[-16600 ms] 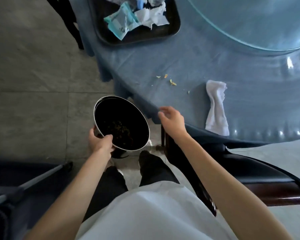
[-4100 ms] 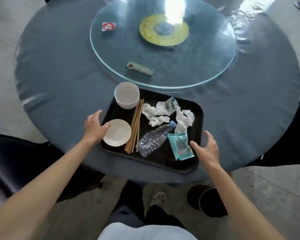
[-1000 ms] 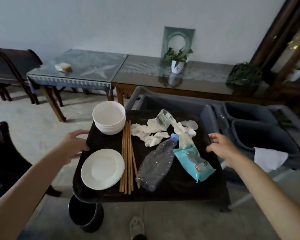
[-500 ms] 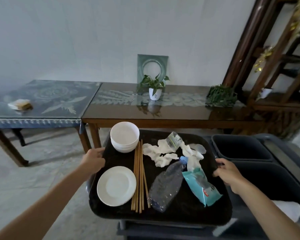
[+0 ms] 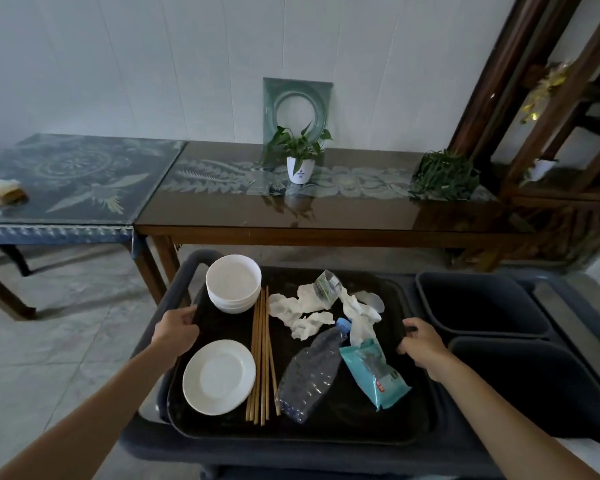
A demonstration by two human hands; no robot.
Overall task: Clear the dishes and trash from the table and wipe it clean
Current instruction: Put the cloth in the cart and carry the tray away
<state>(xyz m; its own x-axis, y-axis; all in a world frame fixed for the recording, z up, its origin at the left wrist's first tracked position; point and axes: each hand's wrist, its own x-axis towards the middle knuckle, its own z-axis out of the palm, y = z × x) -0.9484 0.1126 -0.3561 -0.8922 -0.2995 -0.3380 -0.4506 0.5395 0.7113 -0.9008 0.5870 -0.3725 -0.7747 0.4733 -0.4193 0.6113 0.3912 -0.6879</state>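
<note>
the black tray [image 5: 326, 424] sits over the grey cart [image 5: 194, 455], and whether its weight is fully down on the cart or partly carried i cannot tell. on it are a stack of white bowls [image 5: 233, 282], a white plate [image 5: 219, 375], a bundle of wooden chopsticks [image 5: 262, 358] between them and the trash, crumpled napkins [image 5: 302, 311], a squashed plastic bottle [image 5: 309, 372] and a teal packet [image 5: 374, 372]. the left hand [image 5: 175, 330] has its fingers curled over the tray's left rim, gripping it; the right hand [image 5: 423, 344] has its fingers wrapped on the right rim the same way. just to the right of the tray are two dark bins [image 5: 482, 306], both looking empty from here. behind the cart stands a long wooden side table [image 5: 326, 220] with a potted plant [image 5: 300, 157], and a patterned blue one [image 5: 66, 188] to its left.

judging by this, the clearing part looks well on: dishes and trash are gathered and off the dining table, which is out of view. left, as i read it, are sorting the trash into a bin, setting the dishes away, and the wiping, of which nothing shows here.
</note>
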